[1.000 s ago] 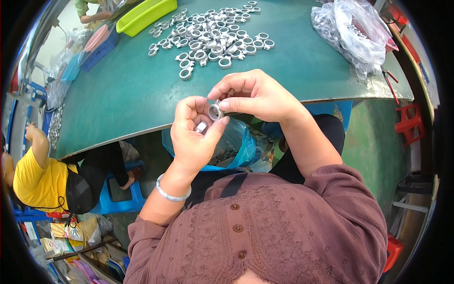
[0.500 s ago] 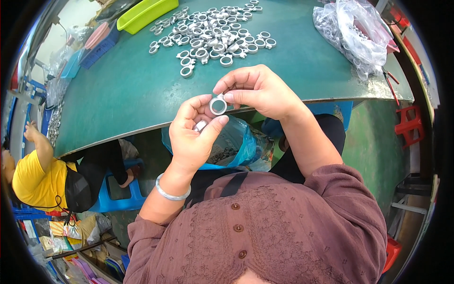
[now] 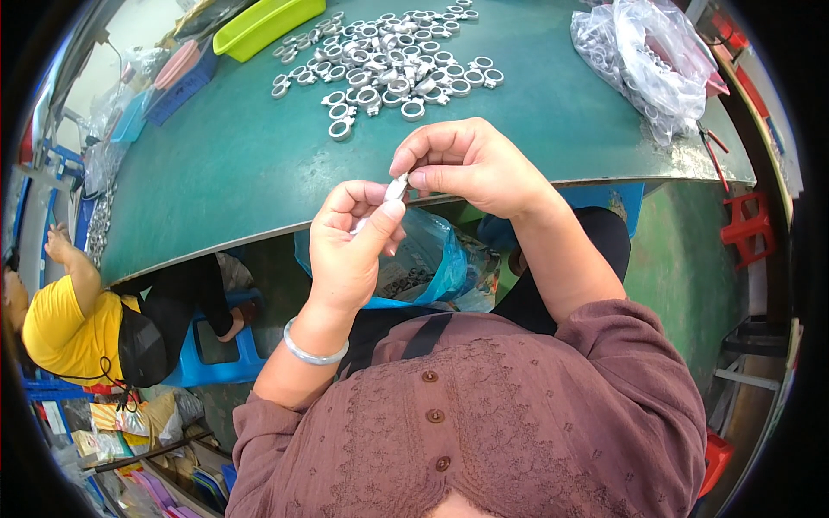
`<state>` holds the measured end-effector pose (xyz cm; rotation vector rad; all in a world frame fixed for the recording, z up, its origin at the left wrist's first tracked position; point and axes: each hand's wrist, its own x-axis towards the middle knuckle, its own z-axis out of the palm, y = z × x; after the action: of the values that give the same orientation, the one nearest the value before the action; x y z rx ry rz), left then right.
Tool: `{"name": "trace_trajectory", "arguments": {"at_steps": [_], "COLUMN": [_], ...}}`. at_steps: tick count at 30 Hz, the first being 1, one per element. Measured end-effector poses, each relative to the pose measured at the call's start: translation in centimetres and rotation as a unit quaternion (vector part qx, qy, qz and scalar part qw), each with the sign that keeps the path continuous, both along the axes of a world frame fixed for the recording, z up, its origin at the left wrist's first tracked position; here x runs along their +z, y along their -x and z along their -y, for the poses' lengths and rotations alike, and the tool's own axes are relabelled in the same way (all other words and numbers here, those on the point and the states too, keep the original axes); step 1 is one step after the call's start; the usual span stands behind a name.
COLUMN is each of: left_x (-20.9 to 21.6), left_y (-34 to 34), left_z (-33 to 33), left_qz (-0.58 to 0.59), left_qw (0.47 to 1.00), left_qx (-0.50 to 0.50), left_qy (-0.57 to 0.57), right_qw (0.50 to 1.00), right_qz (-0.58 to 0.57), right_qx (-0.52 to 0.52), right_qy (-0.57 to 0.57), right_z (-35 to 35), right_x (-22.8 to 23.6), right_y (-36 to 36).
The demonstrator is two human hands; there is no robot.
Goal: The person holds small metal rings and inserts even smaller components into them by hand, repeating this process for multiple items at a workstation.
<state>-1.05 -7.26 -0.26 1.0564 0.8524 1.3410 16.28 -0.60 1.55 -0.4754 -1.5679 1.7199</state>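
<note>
1. Yellow-shirted co-worker (image 3: 73,328) by the green table's (image 3: 224,160) left end; lime tray (image 3: 268,28) on its far side.
2. Left hand (image 3: 345,250), at the table's near edge, curled, pinching a silver ring (image 3: 396,187), pale metal piece (image 3: 358,226) in its palm, screening part of the blue bag (image 3: 451,250) below the table.
3. Loose rings (image 3: 389,65) heaped mid-table.
4. Right hand (image 3: 471,168), near edge too, nearly closed, thumb and fingertips gripping the ring's end.
5. Clear bag (image 3: 643,73), table's right end.
6. And it's turned! Ring face-on half a second ago, edge-on now.
</note>
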Motion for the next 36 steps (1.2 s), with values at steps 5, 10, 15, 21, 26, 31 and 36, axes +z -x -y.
{"name": "trace_trajectory", "arguments": {"at_steps": [5,10,15,21,26,31,36], "left_x": [-0.7,-0.8,-0.9,-1.3,-1.7,-1.7,-1.6], "left_y": [-0.6,-0.6,-0.6,0.3,1.3,2.4,2.6], "left_z": [-0.2,-0.1,-0.5,-1.1,-2.8,-4.3,-4.8], "left_qz": [-0.167,-0.241,-0.302,-0.318,-0.268,-0.285,-0.330], "left_qw": [0.963,0.928,0.891,0.874,0.880,0.850,0.810], "left_qx": [0.107,0.145,0.175,0.195,0.238,0.268,0.296], "left_qy": [-0.181,-0.245,-0.291,-0.312,-0.312,-0.353,-0.385], "right_qw": [1.000,1.000,0.999,0.999,0.996,0.995,0.995], "right_qz": [0.006,-0.030,-0.042,-0.032,0.028,0.047,0.052], "right_qx": [0.009,0.009,0.006,-0.032,-0.084,-0.082,-0.073], "right_qy": [-0.012,0.001,-0.004,-0.014,-0.026,-0.031,-0.032], "right_z": [-0.3,-0.1,-0.3,-0.4,-0.6,-0.7,-0.9], "right_x": [-0.3,-0.3,-0.5,-0.6,-1.0,-1.0,-1.2], "right_y": [-0.1,0.2,0.6,1.1,1.0,1.1,1.1]}}
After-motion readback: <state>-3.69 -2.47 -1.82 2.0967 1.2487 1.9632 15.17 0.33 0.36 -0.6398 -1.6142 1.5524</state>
